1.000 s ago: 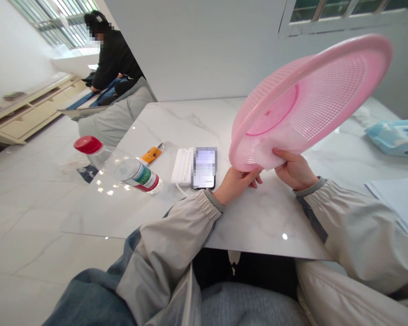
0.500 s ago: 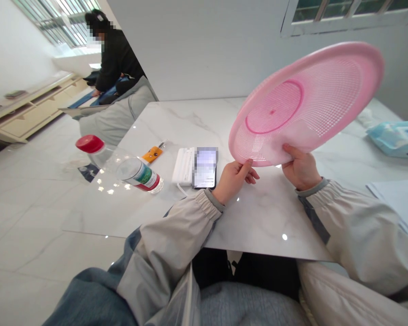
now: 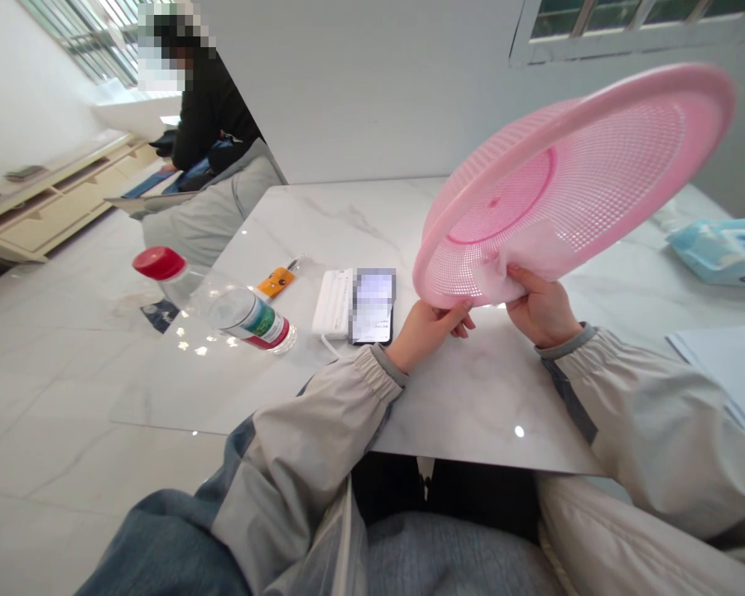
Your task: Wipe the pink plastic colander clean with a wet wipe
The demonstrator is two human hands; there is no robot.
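A round pink mesh basket is held up, tilted, above the white marble-patterned table. My left hand grips its lower rim, thumb on the near side and fingers beneath. At the right, my right hand pinches a thin white wipe against the basket's inner side near the rim; part of the wipe is bunched by the thumb. Left of my left hand lie a phone with a lit screen and a white device with a cable.
A clear bottle with a red cap and an orange item are at the left. Wipes pack and paper sheets lie at the right. A person sits beyond the grey sofa.
The basket has tilted further, its far rim moving up and right. The wipe is now more bunched beside my right thumb. The person in the background has shifted slightly.
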